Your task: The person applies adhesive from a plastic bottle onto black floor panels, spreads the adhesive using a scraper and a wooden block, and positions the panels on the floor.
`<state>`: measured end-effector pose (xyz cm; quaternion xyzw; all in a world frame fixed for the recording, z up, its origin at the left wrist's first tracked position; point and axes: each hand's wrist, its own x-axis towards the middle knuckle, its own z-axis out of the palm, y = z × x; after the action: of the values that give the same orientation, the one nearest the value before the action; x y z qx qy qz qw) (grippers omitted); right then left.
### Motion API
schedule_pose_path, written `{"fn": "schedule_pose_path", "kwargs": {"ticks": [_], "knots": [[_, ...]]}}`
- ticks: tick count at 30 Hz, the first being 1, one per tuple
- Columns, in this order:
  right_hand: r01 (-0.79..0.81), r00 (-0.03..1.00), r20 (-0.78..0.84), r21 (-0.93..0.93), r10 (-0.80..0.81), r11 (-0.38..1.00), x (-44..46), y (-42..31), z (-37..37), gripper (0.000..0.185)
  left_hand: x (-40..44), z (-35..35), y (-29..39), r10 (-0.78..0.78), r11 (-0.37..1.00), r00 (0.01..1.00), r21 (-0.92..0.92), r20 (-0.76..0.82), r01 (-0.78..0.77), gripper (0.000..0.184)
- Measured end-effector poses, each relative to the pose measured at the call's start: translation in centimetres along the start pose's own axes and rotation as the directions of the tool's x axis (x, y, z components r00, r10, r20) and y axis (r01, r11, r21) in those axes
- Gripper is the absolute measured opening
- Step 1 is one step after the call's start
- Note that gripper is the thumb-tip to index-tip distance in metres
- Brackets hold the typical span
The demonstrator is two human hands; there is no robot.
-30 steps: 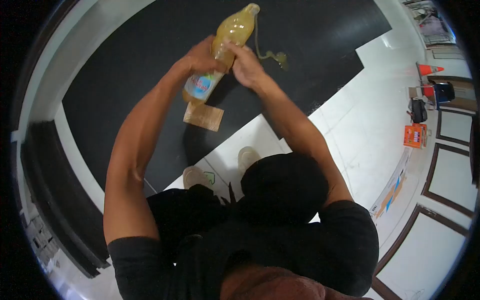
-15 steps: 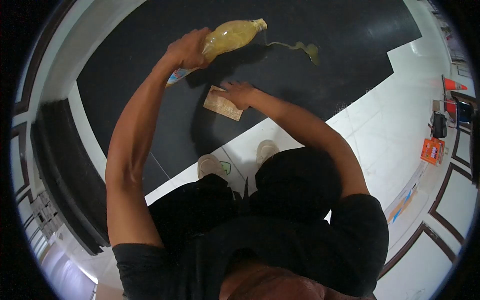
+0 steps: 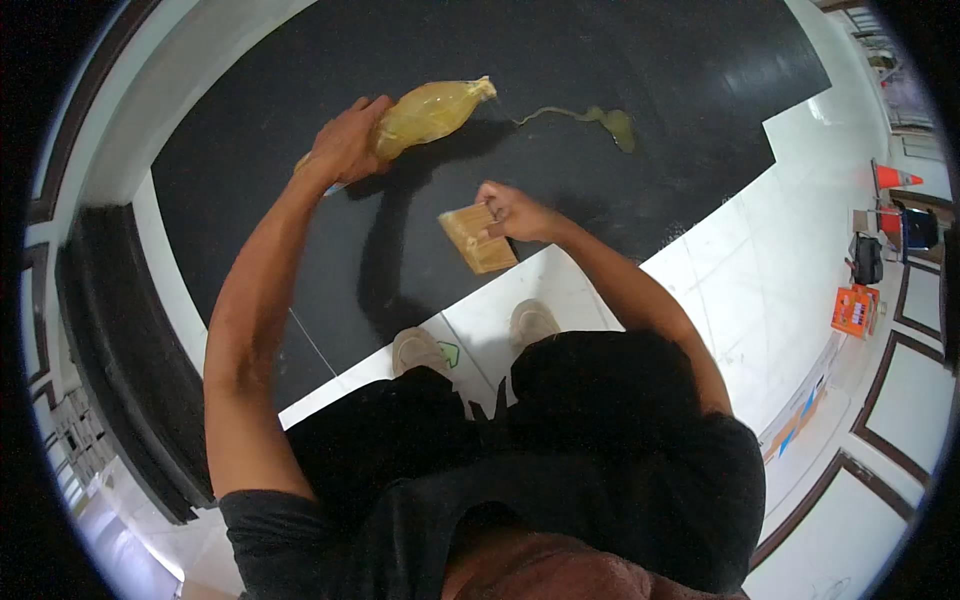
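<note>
My left hand [image 3: 345, 145] is wrapped round a clear plastic bottle [image 3: 435, 115] of yellow liquid, tipped nearly on its side with its mouth to the right. A thin stream leaves the mouth and runs to a yellow liquid puddle [image 3: 618, 128] on the black floor covering [image 3: 690, 90]. Lower down, my right hand [image 3: 515, 215] grips a flat, tan, wood-grained rectangular piece [image 3: 478, 240] by its upper right side, with fingers and thumb closed on it. The piece is tilted, near the covering's front edge; whether it still touches the covering I cannot tell.
My shoes [image 3: 533, 322] stand on white floor tiles [image 3: 715, 270] just before the black covering. A dark step-like ledge [image 3: 135, 350] runs along the left. At the far right are an orange cone [image 3: 895, 177], a black bag [image 3: 866, 258] and an orange box [image 3: 855, 310].
My right hand was lying flat over the tan piece and now grips and tilts it, slightly to the right. The bottle has moved left and lower in view, still pouring.
</note>
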<state>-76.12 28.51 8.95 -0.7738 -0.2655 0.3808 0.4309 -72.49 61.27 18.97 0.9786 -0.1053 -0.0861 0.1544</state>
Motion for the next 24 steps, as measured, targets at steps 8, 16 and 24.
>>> {"fn": "schedule_pose_path", "kwargs": {"ticks": [8, 16, 24], "knots": [[0.258, 0.656, -0.727, 0.469, 0.203, 0.845, -6.4, -5.2, -9.3, 0.024, 0.4, 0.2, 0.8, 0.094, 0.994, 0.996, 0.063, 0.012, -0.094, 0.083], [0.269, 0.814, -0.581, 0.421, 0.03, 0.866, -2.8, -6.2, -9.2, 0.029, -0.3, -1.4, 2.8, 0.175, 0.983, 0.985, 0.057, 0.001, -0.174, 0.071], [-0.11, 0.599, -0.733, 0.325, 0.323, 0.939, -6.0, 1.4, -7.5, 0.032, 0.8, 0.2, -5.7, -0.158, 0.914, 0.906, -0.405, -0.393, -0.017, 0.078]]}}
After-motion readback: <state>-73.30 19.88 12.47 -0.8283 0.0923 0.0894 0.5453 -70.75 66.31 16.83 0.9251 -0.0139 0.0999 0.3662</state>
